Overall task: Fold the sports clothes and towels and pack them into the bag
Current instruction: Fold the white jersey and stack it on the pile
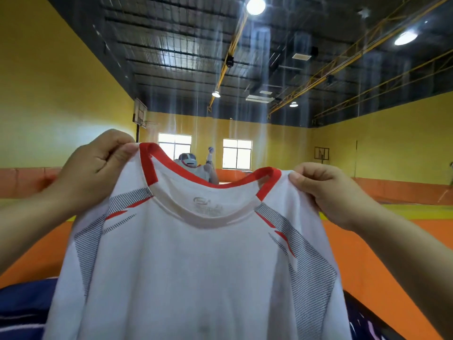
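A white sports shirt [196, 266] with a red collar and grey-and-red shoulder stripes hangs spread out in front of me, held up in the air. My left hand [95, 168] pinches its left shoulder beside the collar. My right hand [326, 190] pinches the right shoulder, a little lower. The shirt's inside label faces me. Its lower part runs out of the bottom of the frame. Dark blue fabric with white stripes [22, 312] shows beneath the shirt at the lower left and lower right; I cannot tell whether it is the bag.
I am in a sports hall with yellow walls and an orange and yellow mat floor [367, 253]. A person [193, 165] stands beyond the shirt's collar, partly hidden. A basketball hoop [140, 114] hangs on the left wall.
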